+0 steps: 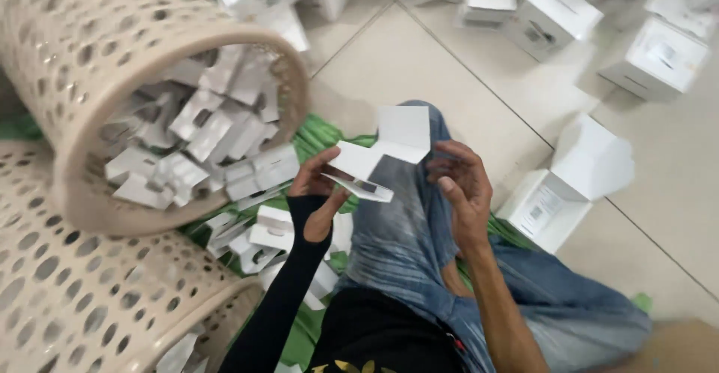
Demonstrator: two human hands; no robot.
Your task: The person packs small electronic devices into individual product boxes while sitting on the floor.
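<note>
My left hand (pixel 314 193), in a black sleeve, grips a flat white cardboard box blank (pixel 378 152) by its lower left part, holding it up above my knee. My right hand (pixel 460 186) hovers just right of the blank, fingers curled and spread, close to its edge; whether it touches the card I cannot tell. The blank is partly unfolded, with one square flap standing up at the top right.
A beige perforated basket (pixel 90 51) lies on its side at left, spilling several folded white cards (pixel 195 133) onto a green cloth (pixel 318 137). Another basket (pixel 82 290) sits at lower left. An open white box (pixel 569 186) is at right; several closed boxes (pixel 659 58) line the tiled floor behind.
</note>
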